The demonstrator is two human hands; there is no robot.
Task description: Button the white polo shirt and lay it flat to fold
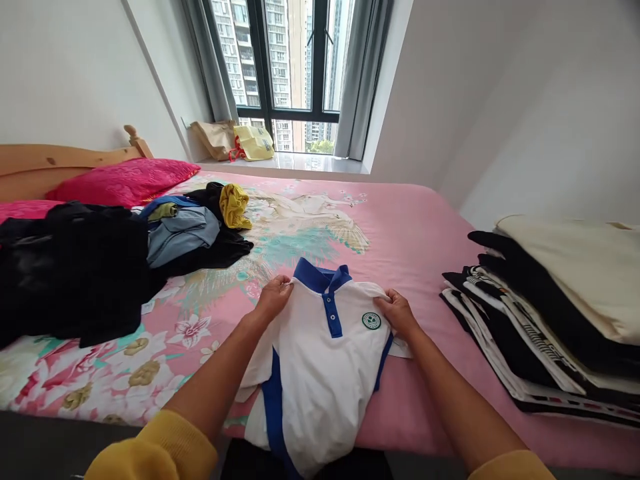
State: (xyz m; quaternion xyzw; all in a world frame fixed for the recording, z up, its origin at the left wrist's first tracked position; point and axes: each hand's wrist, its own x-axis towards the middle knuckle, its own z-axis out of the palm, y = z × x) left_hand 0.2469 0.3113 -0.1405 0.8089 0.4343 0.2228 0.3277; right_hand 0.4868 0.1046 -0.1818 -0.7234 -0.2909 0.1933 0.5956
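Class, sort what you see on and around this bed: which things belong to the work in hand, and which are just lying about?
In hand:
- white polo shirt with blue collar, held at the shoulders by left hand and right hand
- folded stack
- unfolded clothes heap

Lying about:
- pink pillow
- yellow bag and brown bag on the windowsill
- curtains

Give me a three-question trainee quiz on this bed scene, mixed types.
1. True or false: both hands grip the polo shirt at its shoulders.
2. Which side of the bed holds the folded stack? A) person's left B) person's right C) by the pillow
3. Fill in: the shirt's collar is ____.

Key:
1. True: left hand and right hand each pinch a shoulder.
2. B; the loose pile lies left, near the pillow.
3. Blue.
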